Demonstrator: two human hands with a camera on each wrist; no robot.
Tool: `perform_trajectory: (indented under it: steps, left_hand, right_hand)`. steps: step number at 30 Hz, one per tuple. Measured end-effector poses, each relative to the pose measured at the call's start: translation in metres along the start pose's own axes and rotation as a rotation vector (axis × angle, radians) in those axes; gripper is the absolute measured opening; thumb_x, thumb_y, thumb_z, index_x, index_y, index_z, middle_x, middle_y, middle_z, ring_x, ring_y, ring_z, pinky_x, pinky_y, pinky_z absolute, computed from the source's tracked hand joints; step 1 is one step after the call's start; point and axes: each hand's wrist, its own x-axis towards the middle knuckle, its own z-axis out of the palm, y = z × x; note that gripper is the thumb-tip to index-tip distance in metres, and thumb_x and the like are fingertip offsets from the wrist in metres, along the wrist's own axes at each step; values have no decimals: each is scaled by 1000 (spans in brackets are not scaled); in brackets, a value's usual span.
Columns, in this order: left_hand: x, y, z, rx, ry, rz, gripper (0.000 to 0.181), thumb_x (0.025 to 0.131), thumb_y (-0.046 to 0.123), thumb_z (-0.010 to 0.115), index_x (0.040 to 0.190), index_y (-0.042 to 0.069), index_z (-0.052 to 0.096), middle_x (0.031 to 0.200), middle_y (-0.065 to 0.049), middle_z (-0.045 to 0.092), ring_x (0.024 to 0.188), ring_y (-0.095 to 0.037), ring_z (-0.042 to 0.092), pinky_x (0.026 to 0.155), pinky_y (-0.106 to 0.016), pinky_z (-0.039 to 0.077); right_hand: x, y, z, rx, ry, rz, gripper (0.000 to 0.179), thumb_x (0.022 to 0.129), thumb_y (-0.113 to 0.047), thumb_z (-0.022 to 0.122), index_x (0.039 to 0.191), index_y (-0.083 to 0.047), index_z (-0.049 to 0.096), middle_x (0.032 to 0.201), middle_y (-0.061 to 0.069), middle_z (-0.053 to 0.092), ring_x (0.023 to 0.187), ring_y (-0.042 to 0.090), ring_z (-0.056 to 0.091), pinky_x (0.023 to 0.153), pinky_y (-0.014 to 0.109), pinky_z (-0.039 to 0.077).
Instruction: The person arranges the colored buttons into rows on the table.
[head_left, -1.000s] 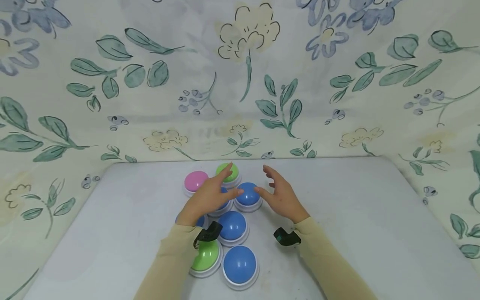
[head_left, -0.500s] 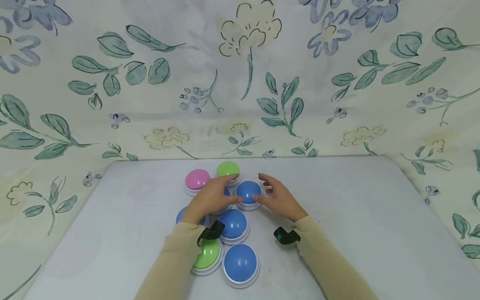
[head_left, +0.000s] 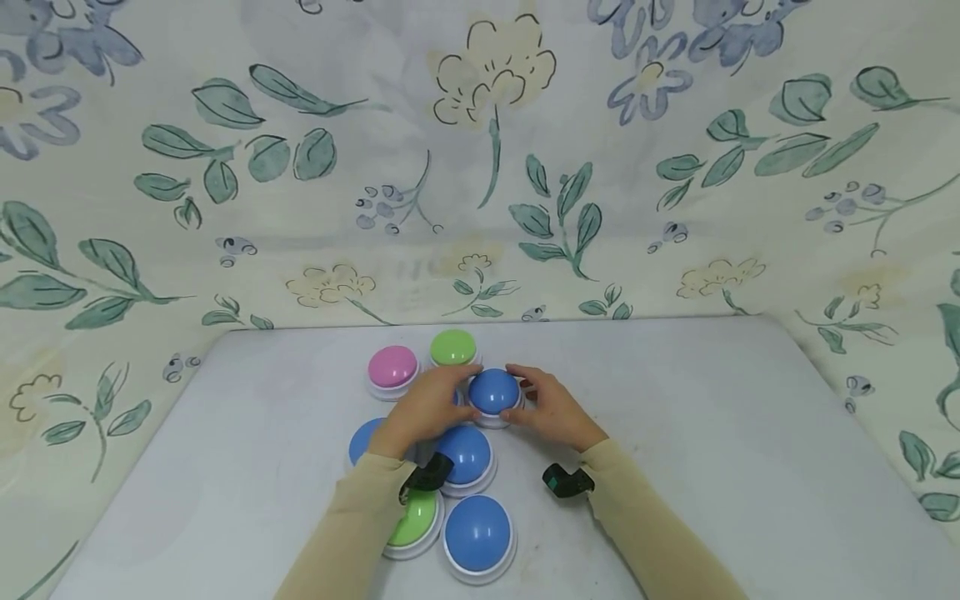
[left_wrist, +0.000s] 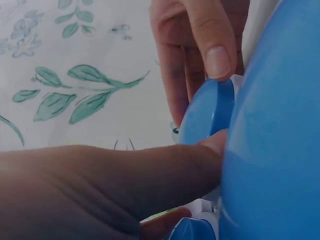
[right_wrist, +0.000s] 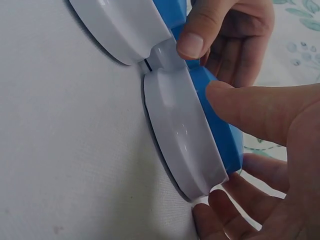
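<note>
Between both hands sits a blue push button (head_left: pixel 493 391) with a rounded top and white base. My left hand (head_left: pixel 426 407) grips its left side, thumb toward me and fingers at the far side. On the opposite side, my right hand (head_left: pixel 557 408) holds it; in the right wrist view, the right thumb (right_wrist: pixel 255 107) presses the blue edge while the fingers curl by the white base (right_wrist: pixel 180 135). Another blue button (head_left: pixel 464 453) stands just in front. One more blue button is mostly hidden behind the left hand.
A pink button (head_left: pixel 393 367) and a green button (head_left: pixel 453 347) stand toward the back. Nearer me are a blue button (head_left: pixel 477 533) and a green button (head_left: pixel 414 521) partly under the left sleeve. Another blue button (head_left: pixel 366 442) is at left. Floral cloth (head_left: pixel 637 208) backs the white table (head_left: pixel 712 433).
Both hands have come down and closed in around the blue button from its two sides, fingertips now at its edge. The other buttons keep their places.
</note>
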Motion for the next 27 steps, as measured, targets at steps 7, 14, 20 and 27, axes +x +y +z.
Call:
perform_trajectory:
  steps: [7,14,20,27]
  left_hand:
    - [1,1,4,33,10,1,60,75,18,77,129,7,53,124,-8,59,116,-25,53,101,-39,40]
    - [-1,4,4,68,4,1,61,75,20,77,129,5,54,122,-9,60,113,-26,55,100,-40,41]
    - [1,7,4,88,-2,1,62,75,20,77,130,4,52,123,-10,59,114,-27,54,100,-41,41]
    - [4,9,5,119,-5,-20,65,74,21,78,131,5,51,123,-10,59,114,-27,54,100,-40,41]
  right_hand:
    - [0,1,2,-26,-1,25,73,78,-24,74,140,-10,39,137,11,44,117,28,49,98,43,42]
    - [-1,0,5,-28,5,24,75,76,-22,75,140,-10,38,137,11,43,119,28,47,99,42,42]
    - [-1,3,5,-30,13,3,75,75,-21,77,140,-11,39,138,9,42,122,26,45,101,38,40]
    - [1,5,5,-29,33,-23,73,74,-21,78,138,-11,42,136,8,45,119,24,47,101,37,41]
